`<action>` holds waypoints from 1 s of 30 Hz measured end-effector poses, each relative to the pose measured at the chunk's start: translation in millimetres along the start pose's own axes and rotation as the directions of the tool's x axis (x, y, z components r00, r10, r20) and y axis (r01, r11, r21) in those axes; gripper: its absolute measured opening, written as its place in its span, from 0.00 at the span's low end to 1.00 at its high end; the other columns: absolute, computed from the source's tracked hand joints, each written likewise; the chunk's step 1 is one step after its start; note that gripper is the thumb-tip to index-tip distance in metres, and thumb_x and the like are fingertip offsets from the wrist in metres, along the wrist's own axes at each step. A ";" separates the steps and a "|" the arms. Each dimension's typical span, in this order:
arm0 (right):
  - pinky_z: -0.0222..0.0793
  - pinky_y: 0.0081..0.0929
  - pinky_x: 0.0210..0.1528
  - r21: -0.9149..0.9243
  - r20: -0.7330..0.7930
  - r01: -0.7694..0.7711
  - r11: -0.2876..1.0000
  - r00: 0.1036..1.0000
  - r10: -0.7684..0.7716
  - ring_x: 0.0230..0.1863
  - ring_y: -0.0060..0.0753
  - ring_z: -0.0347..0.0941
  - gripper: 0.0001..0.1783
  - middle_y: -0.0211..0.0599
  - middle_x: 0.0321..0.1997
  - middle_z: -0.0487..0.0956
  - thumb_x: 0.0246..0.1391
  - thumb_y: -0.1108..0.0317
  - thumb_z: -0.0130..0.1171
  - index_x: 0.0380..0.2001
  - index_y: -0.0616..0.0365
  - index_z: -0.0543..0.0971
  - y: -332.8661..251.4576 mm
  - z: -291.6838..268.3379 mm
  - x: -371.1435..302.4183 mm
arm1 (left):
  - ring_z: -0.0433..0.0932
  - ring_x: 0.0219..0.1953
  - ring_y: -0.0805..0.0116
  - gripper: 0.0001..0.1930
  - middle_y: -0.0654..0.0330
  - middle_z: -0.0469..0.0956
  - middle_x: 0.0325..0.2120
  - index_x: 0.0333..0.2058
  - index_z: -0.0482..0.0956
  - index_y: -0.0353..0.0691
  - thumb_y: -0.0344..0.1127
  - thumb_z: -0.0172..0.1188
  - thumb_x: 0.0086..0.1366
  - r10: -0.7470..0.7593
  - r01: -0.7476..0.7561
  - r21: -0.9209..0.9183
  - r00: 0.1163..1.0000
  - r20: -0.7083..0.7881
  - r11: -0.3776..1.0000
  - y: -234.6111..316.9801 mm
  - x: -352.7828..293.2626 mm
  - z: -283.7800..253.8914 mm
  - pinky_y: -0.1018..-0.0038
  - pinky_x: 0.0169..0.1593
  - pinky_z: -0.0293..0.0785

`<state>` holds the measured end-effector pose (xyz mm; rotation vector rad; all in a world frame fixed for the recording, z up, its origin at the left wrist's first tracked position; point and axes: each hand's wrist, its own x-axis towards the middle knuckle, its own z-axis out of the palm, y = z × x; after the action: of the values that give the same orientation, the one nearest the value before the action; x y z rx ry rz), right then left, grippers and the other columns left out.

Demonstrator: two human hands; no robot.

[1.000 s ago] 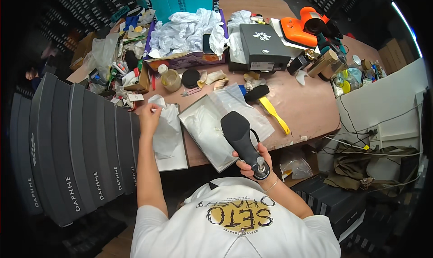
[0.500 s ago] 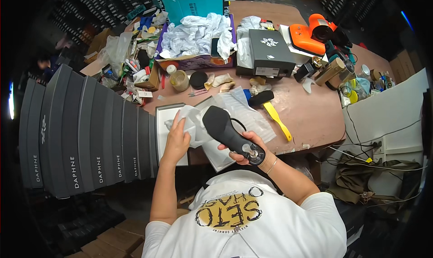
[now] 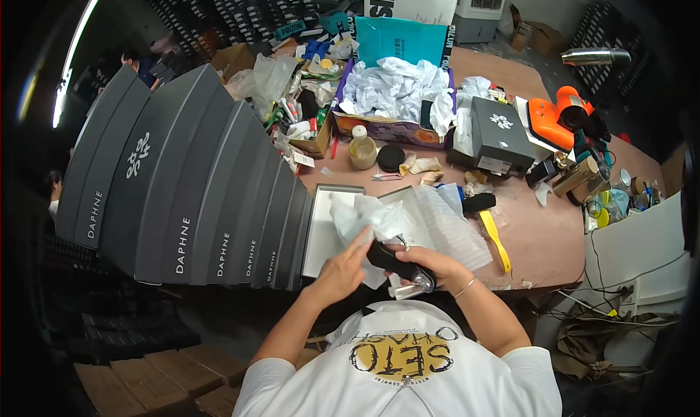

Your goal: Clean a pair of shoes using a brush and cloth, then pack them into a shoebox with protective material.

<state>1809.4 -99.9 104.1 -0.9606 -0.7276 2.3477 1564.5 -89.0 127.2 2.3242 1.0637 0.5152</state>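
Note:
My right hand (image 3: 440,268) is closed round the heel end of a black high-heeled shoe (image 3: 385,257), whose heel looks clear and shiny. White tissue paper (image 3: 370,214) covers the shoe's toe. At the paper's near edge, my left hand (image 3: 341,271) pinches it against the shoe, the index finger stretched along it. Below both hands lies an open grey shoebox (image 3: 319,231) with a pale inside. A sheet of white foam wrap (image 3: 453,231) spreads to the right of the shoe.
Dark grey shoeboxes (image 3: 191,184) stand in a row at left. A yellow-handled brush (image 3: 495,240) lies at right. Behind are a jar (image 3: 362,152), a purple box (image 3: 397,129) of crumpled paper, a closed shoebox (image 3: 503,141) and an orange device (image 3: 543,119).
The shoe has turned and dropped nearer my body. My left hand has brought the tissue paper over its toe, which was bare before. The view has shifted, showing more of the background.

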 end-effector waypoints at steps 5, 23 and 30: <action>0.73 0.37 0.48 0.332 -0.442 0.509 0.794 0.828 -0.345 0.49 0.36 0.73 0.19 0.42 0.49 0.75 0.61 0.58 0.47 0.50 0.58 0.69 13.6 46.5 61.9 | 0.78 0.26 0.58 0.25 0.48 0.63 0.59 0.47 0.72 0.30 0.21 0.53 0.45 0.215 -0.205 0.089 0.967 -0.134 0.975 35.0 -10.9 0.9 0.68 0.30 0.76; 0.67 0.31 0.56 -0.669 0.071 0.263 0.695 0.954 -0.293 0.59 0.37 0.65 0.27 0.40 0.60 0.66 0.59 0.65 0.49 0.60 0.60 0.60 6.3 45.2 60.2 | 0.64 0.59 0.60 0.44 0.52 0.64 0.58 0.62 0.55 0.38 0.52 0.66 0.54 -0.657 0.004 -0.987 0.746 0.110 -0.161 5.2 -14.8 37.6 0.62 0.59 0.63; 0.67 0.30 0.56 -0.850 0.157 0.128 0.511 0.988 0.012 0.60 0.36 0.64 0.30 0.41 0.63 0.64 0.58 0.67 0.50 0.63 0.61 0.58 31.1 41.8 7.7 | 0.75 0.45 0.66 0.26 0.57 0.75 0.44 0.51 0.71 0.34 0.22 0.63 0.50 -0.732 0.032 -0.979 0.669 -0.129 0.202 -53.8 -48.4 10.4 0.71 0.51 0.70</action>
<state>1766.2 -129.8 106.1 -1.0886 -2.0870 1.9216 1509.1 -100.2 80.7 0.6872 1.1136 1.2764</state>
